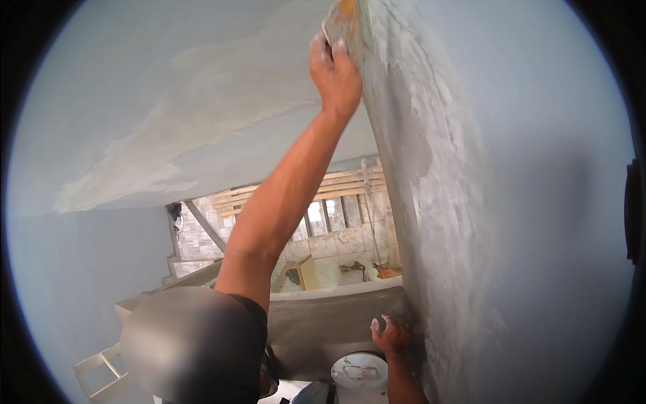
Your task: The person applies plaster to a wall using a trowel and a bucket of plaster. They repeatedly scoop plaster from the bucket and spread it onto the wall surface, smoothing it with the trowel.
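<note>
My left arm stretches up from the lower left, out of a black sleeve. At its end, my left hand grips a flat plaster-smeared blade with orange stains, held against the corner edge of the wall. Wet-looking grey and white plaster runs down the wall on the right. Low at the right, my right hand is beside that wall above a white bucket. Its thumb and forefinger are apart, whitened at the tips, with nothing visible in it. A blurred dark rounded shape hides the area beside my left sleeve.
A grey ledge crosses below my left arm. Beyond it, wooden planks, a long pole and scraps lie lower down over a tiled floor. A pale ladder-like frame stands at the lower left.
</note>
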### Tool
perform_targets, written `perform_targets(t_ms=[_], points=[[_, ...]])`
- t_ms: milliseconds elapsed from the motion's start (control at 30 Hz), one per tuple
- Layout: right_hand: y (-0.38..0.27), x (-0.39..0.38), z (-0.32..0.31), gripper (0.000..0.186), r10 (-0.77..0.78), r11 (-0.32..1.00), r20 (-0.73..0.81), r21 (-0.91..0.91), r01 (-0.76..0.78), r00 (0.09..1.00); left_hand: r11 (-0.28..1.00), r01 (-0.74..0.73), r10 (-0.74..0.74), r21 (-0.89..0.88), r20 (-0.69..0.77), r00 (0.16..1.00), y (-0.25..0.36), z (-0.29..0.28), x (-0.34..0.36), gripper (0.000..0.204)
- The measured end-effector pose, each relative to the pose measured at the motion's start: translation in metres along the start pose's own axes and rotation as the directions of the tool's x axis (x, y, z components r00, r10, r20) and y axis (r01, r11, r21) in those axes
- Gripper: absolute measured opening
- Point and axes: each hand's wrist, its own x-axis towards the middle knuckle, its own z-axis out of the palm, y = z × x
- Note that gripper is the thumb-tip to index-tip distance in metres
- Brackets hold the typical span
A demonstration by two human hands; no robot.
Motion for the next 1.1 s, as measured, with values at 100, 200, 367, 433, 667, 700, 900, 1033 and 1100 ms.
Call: perform_targets(t_ms=[100,200,367,433,667,700,900,1033,1100], points=[[-0.001,0.000,-0.001,0.035,0.003,0.998,0.023,-0.058,-0.002,1.000,0.979,-0.195,0.197,0.059,-0.036,0.980,-0.013,0.027,0.052,0.022],[0.004,-0.004,0.004,0.034,0.034,0.999,-0.023,0.020,-0.033,0.999,0.972,-0.227,0.226,0.062,0.014,0.974,-0.002,0.046,0.072,0.026],[0.004,-0.003,0.005,0.033,0.025,1.000,-0.027,0.005,-0.025,0.999,0.986,-0.169,0.169,-0.016,0.065,0.983,0.014,0.049,0.039,0.025],[0.003,-0.003,0.004,0.033,0.017,1.000,-0.019,0.003,-0.017,1.000,0.984,-0.177,0.177,0.004,0.028,0.984,0.017,0.045,-0.007,0.020],[0.003,-0.001,0.004,0.033,-0.003,1.000,-0.006,0.001,0.003,1.000,0.993,0.068,-0.085,0.093,0.187,0.979,0.055,-0.007,-0.166,0.025],[0.003,-0.002,0.004,0.033,0.017,1.000,0.008,-0.005,-0.017,1.000,0.987,0.118,-0.139,0.111,0.199,0.970,0.060,-0.017,-0.178,0.026],[0.003,-0.003,0.001,0.033,0.005,1.000,-0.018,0.000,-0.005,1.000,0.868,0.490,-0.477,-0.087,0.130,0.869,0.066,-0.051,-0.183,0.027],[0.001,-0.003,0.000,0.034,0.004,1.000,-0.009,0.023,-0.004,1.000,0.958,0.283,-0.280,-0.047,0.072,0.957,0.051,-0.047,-0.126,0.024],[0.003,-0.002,0.002,0.035,0.022,0.999,-0.004,0.037,-0.021,1.000,0.984,0.164,-0.160,-0.075,0.055,0.985,0.047,-0.031,-0.088,0.024]])
